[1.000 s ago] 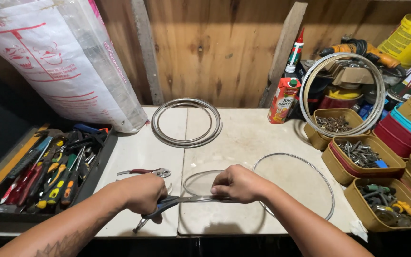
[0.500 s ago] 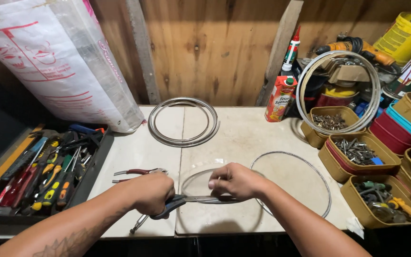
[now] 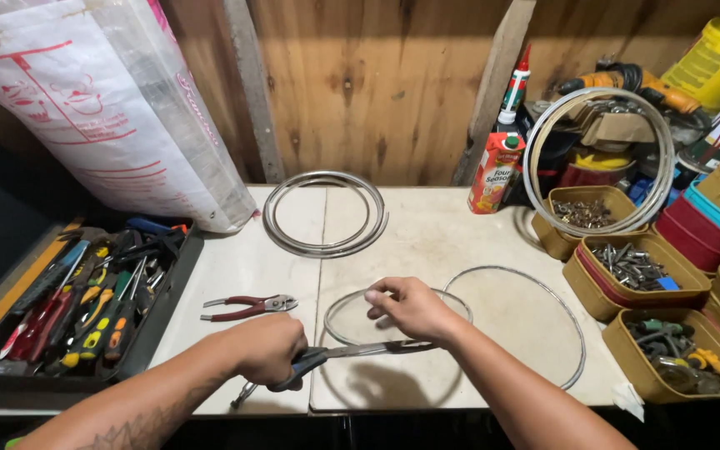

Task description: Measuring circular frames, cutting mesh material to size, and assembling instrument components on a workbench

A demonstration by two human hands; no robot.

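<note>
My left hand (image 3: 267, 348) grips the handles of blue-grey long-jawed pliers (image 3: 352, 352) near the front edge of the white tabletop (image 3: 427, 233). Their jaws reach right, under my right hand (image 3: 407, 307). My right hand pinches a small wire ring (image 3: 339, 308) that lies flat on the table and meets the jaws. A larger wire ring (image 3: 543, 293) lies flat just to the right. Red-handled pliers (image 3: 247, 307) rest on the table above my left hand.
A coil of wire rings (image 3: 324, 213) lies at the back centre. A black tray of screwdrivers and tools (image 3: 85, 300) sits at the left, under a big plastic sack (image 3: 102, 108). Tubs of screws and hardware (image 3: 627, 267), a juice carton (image 3: 495, 171) and an upright wire coil (image 3: 600, 162) crowd the right.
Both hands stay together on the pliers and small ring with barely any shift. The view has tipped slightly, nothing else has moved.
</note>
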